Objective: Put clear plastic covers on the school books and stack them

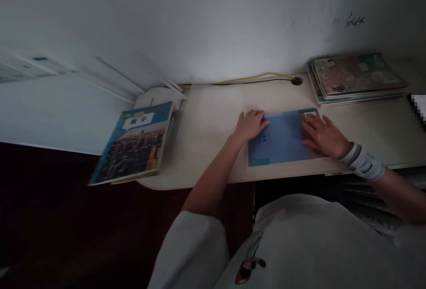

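At 3 o'clock in the head view, blue book point(282, 142) flat on pale desk point(204, 136). Left hand point(250, 125) on its 10 o'clock edge, thumb apart, fingers close; right hand point(329, 139) at its 3 o'clock, fingers spread.

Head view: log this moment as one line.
blue book: flat on table; left hand: at book's left end; right hand: over book's right end; book stack: beyond right hand
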`<state>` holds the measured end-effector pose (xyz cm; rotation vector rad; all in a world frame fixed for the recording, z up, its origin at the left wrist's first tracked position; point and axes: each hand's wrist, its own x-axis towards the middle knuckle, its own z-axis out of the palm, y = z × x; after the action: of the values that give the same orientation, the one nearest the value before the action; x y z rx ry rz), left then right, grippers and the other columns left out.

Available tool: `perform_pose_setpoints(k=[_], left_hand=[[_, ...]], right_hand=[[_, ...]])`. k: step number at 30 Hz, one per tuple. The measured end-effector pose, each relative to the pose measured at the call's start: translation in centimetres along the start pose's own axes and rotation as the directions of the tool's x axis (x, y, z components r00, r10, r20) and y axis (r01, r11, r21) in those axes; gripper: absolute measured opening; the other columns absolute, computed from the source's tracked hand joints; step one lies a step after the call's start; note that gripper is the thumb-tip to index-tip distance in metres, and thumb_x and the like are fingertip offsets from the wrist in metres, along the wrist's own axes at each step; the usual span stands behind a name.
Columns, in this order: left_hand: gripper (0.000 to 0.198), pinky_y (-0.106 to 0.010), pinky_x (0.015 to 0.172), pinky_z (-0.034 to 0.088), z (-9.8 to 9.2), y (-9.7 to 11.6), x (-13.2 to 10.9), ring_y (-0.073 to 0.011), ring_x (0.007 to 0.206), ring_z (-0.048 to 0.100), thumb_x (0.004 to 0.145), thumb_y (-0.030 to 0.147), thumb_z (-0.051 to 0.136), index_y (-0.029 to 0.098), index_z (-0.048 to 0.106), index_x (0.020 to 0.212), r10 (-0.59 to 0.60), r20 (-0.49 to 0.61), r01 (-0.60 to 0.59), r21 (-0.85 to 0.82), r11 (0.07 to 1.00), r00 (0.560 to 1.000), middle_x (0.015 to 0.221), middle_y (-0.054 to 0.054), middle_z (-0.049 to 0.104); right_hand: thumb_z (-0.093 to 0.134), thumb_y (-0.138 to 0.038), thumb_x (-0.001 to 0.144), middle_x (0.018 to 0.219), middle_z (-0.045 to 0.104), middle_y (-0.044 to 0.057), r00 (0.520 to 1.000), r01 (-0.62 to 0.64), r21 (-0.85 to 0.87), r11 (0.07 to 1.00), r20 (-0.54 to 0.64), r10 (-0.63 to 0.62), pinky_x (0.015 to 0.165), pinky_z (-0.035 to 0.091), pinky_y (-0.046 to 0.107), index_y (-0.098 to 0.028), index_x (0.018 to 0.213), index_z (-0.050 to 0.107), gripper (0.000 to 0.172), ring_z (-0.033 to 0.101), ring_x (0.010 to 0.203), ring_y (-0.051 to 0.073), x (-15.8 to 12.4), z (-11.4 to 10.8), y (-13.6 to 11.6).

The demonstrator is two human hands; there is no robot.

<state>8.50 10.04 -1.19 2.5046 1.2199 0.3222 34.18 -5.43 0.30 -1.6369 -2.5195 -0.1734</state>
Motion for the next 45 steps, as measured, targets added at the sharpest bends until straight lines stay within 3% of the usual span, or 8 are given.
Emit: perform_pose_setpoints(k=[4, 14, 22, 26, 30, 33, 38, 45], left_hand=[[0.032, -0.035, 0.083, 0.045, -0.8, 0.1, 3.3, -0.0234, 0.085, 0.061, 0.085, 0.041, 0.052, 0.016, 0.069, 0.095, 0.061, 0.066, -0.059, -0.020, 0.998, 0.996, 0.093, -0.012, 0.066], [0.014, -0.031, 0.071, 0.041, -0.7, 0.8, 5.1, -0.0175, 0.065, 0.054, 0.073, 0.027, 0.060, 0.019, 0.061, 0.062, 0.058, 0.133, -0.033, -0.189, 0.981, 0.989, 0.065, -0.004, 0.061], [0.016, -0.028, 0.063, 0.039, -1.1, 1.3, 4.4, -0.0156, 0.061, 0.050, 0.075, 0.029, 0.055, 0.019, 0.058, 0.064, -0.040, 0.192, 0.103, -0.328, 0.939, 0.981, 0.064, -0.002, 0.057], [0.020, -0.027, 0.065, 0.039, -1.1, 1.7, 4.6, -0.0148, 0.063, 0.051, 0.079, 0.030, 0.053, 0.016, 0.060, 0.066, -0.058, 0.280, 0.115, -0.192, 0.975, 0.958, 0.065, -0.002, 0.059], [0.033, -0.029, 0.073, 0.038, -1.1, 2.6, 4.6, -0.0184, 0.076, 0.056, 0.088, 0.037, 0.045, 0.013, 0.065, 0.078, -0.063, 0.218, 0.067, -0.009, 0.998, 0.974, 0.079, -0.010, 0.064], [0.046, -0.029, 0.070, 0.037, -1.5, 2.9, 4.3, -0.0187, 0.074, 0.055, 0.089, 0.048, 0.039, 0.012, 0.065, 0.079, 0.009, 0.280, -0.019, 0.036, 0.999, 0.960, 0.078, -0.010, 0.063], [0.040, -0.025, 0.061, 0.033, -2.7, 2.5, 3.9, -0.0132, 0.062, 0.048, 0.080, 0.051, 0.049, 0.014, 0.062, 0.073, 0.095, 0.425, -0.012, -0.193, 0.981, 0.900, 0.066, -0.002, 0.057], [0.035, -0.025, 0.060, 0.041, -4.2, 1.8, 0.9, -0.0149, 0.062, 0.055, 0.074, 0.051, 0.059, 0.016, 0.063, 0.077, 0.087, 0.595, 0.323, -0.546, 0.773, 0.799, 0.070, -0.002, 0.062]], right_hand=[[0.058, -0.051, 0.085, 0.137, 0.052, 0.019, 0.960, 0.275, 0.049, 0.960, 0.032, -0.277, 0.103, 0.037, 0.053, -0.015, 0.129, 0.055, 0.056, 0.047, 0.127, 0.033, -0.2, 0.1, -3.7], [0.055, -0.050, 0.087, 0.128, 0.060, 0.018, 0.940, 0.333, -0.017, 0.943, -0.073, -0.333, 0.099, 0.044, 0.047, -0.014, 0.119, 0.062, 0.049, 0.055, 0.120, 0.030, -1.2, 1.0, -4.9], [0.046, -0.033, 0.094, 0.120, 0.065, 0.014, 0.887, 0.422, -0.079, 0.903, -0.171, -0.430, 0.097, 0.047, 0.042, -0.016, 0.115, 0.064, 0.032, 0.060, 0.112, 0.025, -2.1, 0.4, -5.5], [0.048, -0.032, 0.094, 0.120, 0.065, 0.013, 0.862, 0.448, -0.103, 0.888, -0.213, -0.460, 0.096, 0.048, 0.043, -0.015, 0.117, 0.063, 0.033, 0.061, 0.111, 0.025, -2.2, 0.2, -5.3], [0.044, -0.018, 0.093, 0.116, 0.067, 0.014, 0.831, 0.498, -0.134, 0.857, -0.208, -0.516, 0.089, 0.052, 0.039, -0.011, 0.115, 0.063, 0.029, 0.063, 0.106, 0.023, -2.6, 0.0, -5.5], [0.040, -0.015, 0.093, 0.115, 0.067, 0.016, 0.813, 0.541, -0.125, 0.832, -0.176, -0.555, 0.084, 0.054, 0.038, -0.008, 0.113, 0.063, 0.031, 0.064, 0.103, 0.022, -2.7, -0.1, -6.0], [0.043, -0.017, 0.093, 0.116, 0.067, 0.015, 0.778, 0.575, -0.135, 0.807, -0.214, -0.590, 0.086, 0.053, 0.041, -0.011, 0.114, 0.062, 0.029, 0.064, 0.105, 0.024, -2.2, -0.3, -7.0], [0.045, -0.016, 0.092, 0.121, 0.064, 0.018, 0.823, 0.491, -0.116, 0.863, -0.261, -0.504, 0.088, 0.053, 0.044, -0.011, 0.115, 0.061, 0.029, 0.061, 0.111, 0.028, -2.6, -0.1, -6.0]])
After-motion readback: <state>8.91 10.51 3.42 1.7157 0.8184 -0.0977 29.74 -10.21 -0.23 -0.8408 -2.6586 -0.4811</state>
